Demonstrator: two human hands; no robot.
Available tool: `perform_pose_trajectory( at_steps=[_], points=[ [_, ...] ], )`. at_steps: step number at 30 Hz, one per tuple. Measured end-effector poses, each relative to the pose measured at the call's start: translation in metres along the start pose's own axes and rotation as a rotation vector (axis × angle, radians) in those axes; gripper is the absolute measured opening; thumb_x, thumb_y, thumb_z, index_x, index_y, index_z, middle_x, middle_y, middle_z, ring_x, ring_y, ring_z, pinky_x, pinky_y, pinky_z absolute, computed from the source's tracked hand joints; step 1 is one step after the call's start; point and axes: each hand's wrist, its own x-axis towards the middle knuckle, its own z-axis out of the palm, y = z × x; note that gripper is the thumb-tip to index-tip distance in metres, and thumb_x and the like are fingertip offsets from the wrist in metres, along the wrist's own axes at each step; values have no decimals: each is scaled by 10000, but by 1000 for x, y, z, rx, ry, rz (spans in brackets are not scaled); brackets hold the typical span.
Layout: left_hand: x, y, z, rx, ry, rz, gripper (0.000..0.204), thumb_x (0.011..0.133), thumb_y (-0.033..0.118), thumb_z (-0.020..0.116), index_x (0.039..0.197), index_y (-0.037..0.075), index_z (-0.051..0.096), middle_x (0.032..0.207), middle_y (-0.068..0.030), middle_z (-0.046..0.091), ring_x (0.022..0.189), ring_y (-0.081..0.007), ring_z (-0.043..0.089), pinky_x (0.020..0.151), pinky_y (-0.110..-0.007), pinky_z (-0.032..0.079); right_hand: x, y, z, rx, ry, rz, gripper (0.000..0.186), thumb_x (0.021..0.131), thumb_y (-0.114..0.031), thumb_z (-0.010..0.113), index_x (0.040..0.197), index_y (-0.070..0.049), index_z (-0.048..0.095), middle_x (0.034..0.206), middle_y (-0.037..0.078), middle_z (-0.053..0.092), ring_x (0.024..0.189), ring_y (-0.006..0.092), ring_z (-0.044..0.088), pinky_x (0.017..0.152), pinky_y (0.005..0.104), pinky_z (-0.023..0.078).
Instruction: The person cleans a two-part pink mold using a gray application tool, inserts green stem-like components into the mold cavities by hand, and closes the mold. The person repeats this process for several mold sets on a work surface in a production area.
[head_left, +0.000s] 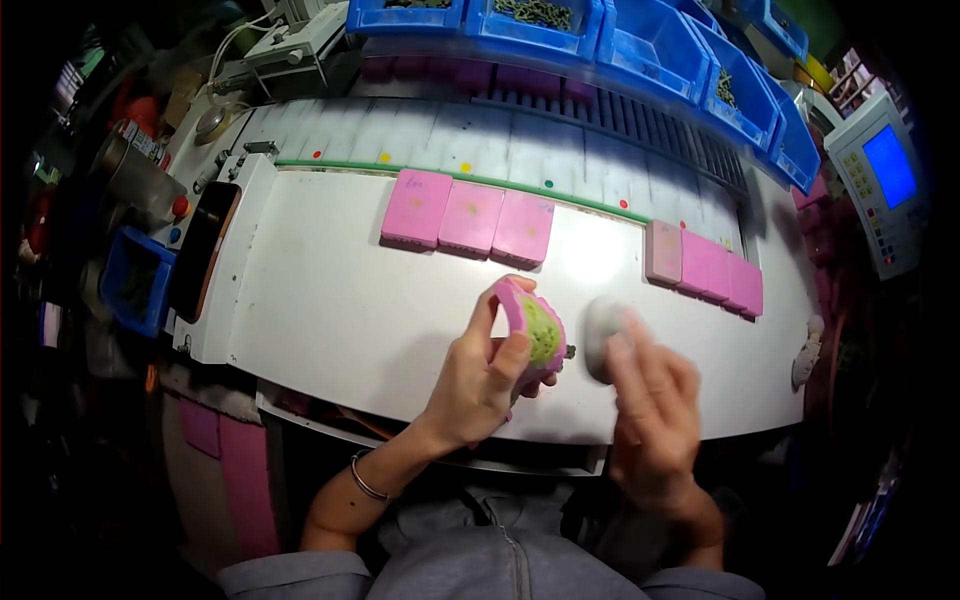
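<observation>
My left hand point(478, 375) is closed around a pink, flexible rubber mould half point(512, 305), bending it so that its inner face turns to the right. Green, powdery-looking colour covers the middle of that face. At the mould's right edge a small dark green piece point(570, 352) juts out; whether it is attached, I cannot make out. To the right, my right hand point(655, 400) is smeared by motion. Its fingers press on a whitish-grey rounded pad point(602, 338), also blurred, held a little apart from the mould.
Three pink blocks point(469, 219) and another row of pink blocks point(705, 268) lie on the white worktop point(330, 290) along a green strip point(500, 182). Blue bins point(655, 55) with small green pieces line the back. A control panel point(885, 170) stands right, a blue tray point(140, 280) left.
</observation>
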Motion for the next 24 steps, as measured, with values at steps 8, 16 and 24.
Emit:
perform_pose_trajectory(
  at_steps=[8,16,24],
  points=[
    [1,7,6,120,-17,-68,517,965,401,320,1296,4,298,860,-97,562,702,-134,558,618,-252,458,4,3,-7,231,-17,133,768,519,138,520,1269,-24,499,1341,176,447,918,275,503,808,329,385],
    [5,2,6,126,-54,-32,519,968,357,333,1337,2,244,673,-90,592,586,-136,572,545,-260,458,14,6,-15,477,-10,324,738,583,159,478,1295,-32,461,1316,179,456,861,306,503,820,351,415],
    [13,5,7,-34,-74,-137,475,974,330,333,1322,10,287,768,-100,593,585,-127,564,528,-252,474,27,20,-21,637,-199,307,753,612,178,458,1317,-86,451,1292,195,468,913,318,518,859,350,430]
  ],
)
